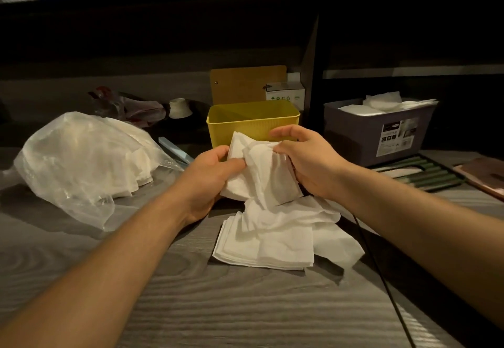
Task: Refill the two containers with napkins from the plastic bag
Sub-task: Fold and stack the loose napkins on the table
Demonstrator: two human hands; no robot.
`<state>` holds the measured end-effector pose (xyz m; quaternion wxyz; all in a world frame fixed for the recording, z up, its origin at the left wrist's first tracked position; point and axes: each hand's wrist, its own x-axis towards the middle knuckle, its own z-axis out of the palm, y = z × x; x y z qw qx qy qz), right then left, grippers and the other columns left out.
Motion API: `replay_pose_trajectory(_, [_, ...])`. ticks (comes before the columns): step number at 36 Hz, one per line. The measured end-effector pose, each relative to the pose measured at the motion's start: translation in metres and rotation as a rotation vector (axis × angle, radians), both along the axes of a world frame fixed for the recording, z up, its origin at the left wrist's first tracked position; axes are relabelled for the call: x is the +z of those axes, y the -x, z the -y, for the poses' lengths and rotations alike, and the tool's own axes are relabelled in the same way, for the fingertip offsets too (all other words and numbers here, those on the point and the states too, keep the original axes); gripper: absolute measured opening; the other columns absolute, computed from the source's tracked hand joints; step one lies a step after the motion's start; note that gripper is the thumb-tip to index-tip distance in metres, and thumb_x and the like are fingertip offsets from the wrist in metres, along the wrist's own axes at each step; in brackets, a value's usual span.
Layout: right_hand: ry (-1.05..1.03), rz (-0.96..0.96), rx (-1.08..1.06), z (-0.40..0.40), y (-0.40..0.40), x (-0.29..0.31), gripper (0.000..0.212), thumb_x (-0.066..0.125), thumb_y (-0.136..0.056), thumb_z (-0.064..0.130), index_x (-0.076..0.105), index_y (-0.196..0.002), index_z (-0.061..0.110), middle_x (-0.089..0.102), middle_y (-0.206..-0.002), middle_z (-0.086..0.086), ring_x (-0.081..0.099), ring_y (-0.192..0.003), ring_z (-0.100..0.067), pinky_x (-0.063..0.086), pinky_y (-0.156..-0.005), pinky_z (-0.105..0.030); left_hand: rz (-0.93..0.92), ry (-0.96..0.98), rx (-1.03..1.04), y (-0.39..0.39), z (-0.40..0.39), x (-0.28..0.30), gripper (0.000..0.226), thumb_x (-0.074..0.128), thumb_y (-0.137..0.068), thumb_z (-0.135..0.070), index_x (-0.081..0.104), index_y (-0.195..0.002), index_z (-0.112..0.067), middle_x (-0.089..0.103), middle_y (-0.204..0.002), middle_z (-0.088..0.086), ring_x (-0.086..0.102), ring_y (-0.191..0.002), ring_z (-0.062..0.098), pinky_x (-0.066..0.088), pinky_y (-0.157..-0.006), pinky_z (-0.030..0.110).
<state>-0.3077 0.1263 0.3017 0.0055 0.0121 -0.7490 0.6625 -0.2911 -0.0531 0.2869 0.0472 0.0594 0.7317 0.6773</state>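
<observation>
A bunch of white napkins [259,173] is held just in front of the yellow container [252,122]. My left hand [208,177] grips its left side and my right hand [308,161] grips its right side. Below them a loose stack of napkins [272,241] lies on the grey wooden table [245,306]. The clear plastic bag [81,156], still holding napkins, lies at the left. At the right stands the grey container [379,135], filled to the rim with napkins [381,105]. The yellow container looks empty from here.
Behind the yellow container lean a wooden board [245,83] and a small white box [285,92]. A crumpled dark bag [128,106] and a white cup [180,107] sit at the back left. A ribbed dark tray [420,173] and a brown board [485,174] lie at the right.
</observation>
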Motion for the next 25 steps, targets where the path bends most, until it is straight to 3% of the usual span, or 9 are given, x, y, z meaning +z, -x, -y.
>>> replay_pose_trajectory(4, [0.007,-0.009,0.041,-0.003,0.0,0.001,0.025,0.061,-0.098,0.03,0.064,-0.122,0.024,0.061,-0.12,0.008,0.053,-0.119,-0.015,0.043,-0.106,-0.039,-0.017,0.009,-0.008,0.0,0.0,-0.002,0.029,0.063,-0.096,-0.005,0.063,-0.123,-0.016,0.077,-0.108,0.007,0.074,-0.098,0.025,0.059,-0.085,0.041])
replay_pose_trajectory(7, [-0.134,-0.071,0.108,-0.01,0.0,0.003,0.03,0.068,-0.093,0.018,0.065,-0.123,0.024,0.062,-0.121,0.006,0.056,-0.118,-0.015,0.047,-0.103,-0.036,-0.019,0.002,-0.006,0.001,0.001,-0.002,0.027,0.062,-0.096,-0.004,0.064,-0.12,-0.016,0.077,-0.104,0.006,0.075,-0.096,0.024,0.06,-0.082,0.04])
replay_pose_trajectory(12, [-0.338,-0.051,0.245,-0.021,-0.003,0.015,0.029,0.073,-0.087,0.008,0.07,-0.112,0.022,0.069,-0.111,0.003,0.066,-0.102,-0.014,0.058,-0.085,-0.028,-0.009,-0.001,0.002,0.002,0.0,-0.002,0.025,0.06,-0.096,-0.003,0.066,-0.117,-0.017,0.078,-0.102,0.004,0.075,-0.094,0.022,0.059,-0.077,0.036])
replay_pose_trajectory(17, [0.004,-0.093,0.275,-0.023,-0.004,0.027,0.019,0.07,-0.088,0.006,0.067,-0.107,0.009,0.071,-0.108,-0.006,0.073,-0.096,-0.021,0.061,-0.076,-0.033,0.005,-0.011,0.038,0.003,0.0,-0.001,0.021,0.057,-0.101,-0.015,0.067,-0.119,-0.019,0.076,-0.108,0.003,0.073,-0.098,0.021,0.059,-0.078,0.035])
replay_pose_trajectory(20, [0.17,-0.079,0.343,-0.021,-0.006,0.03,0.012,0.066,-0.092,0.008,0.062,-0.103,0.009,0.07,-0.106,-0.007,0.072,-0.099,-0.025,0.061,-0.08,-0.04,-0.001,-0.021,0.012,0.002,0.001,-0.001,0.024,0.059,-0.099,-0.019,0.065,-0.122,-0.015,0.074,-0.113,0.006,0.071,-0.102,0.024,0.059,-0.084,0.037])
replay_pose_trajectory(22, [0.199,-0.073,0.384,-0.017,-0.008,0.03,0.009,0.064,-0.092,0.008,0.059,-0.1,0.01,0.07,-0.105,-0.008,0.07,-0.101,-0.03,0.058,-0.079,-0.039,-0.003,-0.038,-0.001,0.001,0.0,0.0,0.027,0.058,-0.099,-0.024,0.064,-0.124,-0.015,0.07,-0.119,0.008,0.066,-0.111,0.029,0.056,-0.093,0.043])
replay_pose_trajectory(25, [0.159,-0.064,0.417,-0.012,-0.011,0.027,0.007,0.062,-0.093,0.007,0.058,-0.097,0.01,0.069,-0.101,-0.007,0.067,-0.087,-0.027,0.054,-0.06,-0.028,-0.003,-0.075,-0.001,0.001,-0.001,0.0,0.016,0.053,-0.101,-0.022,0.064,-0.112,-0.017,0.071,-0.11,0.006,0.066,-0.107,0.027,0.054,-0.09,0.04])
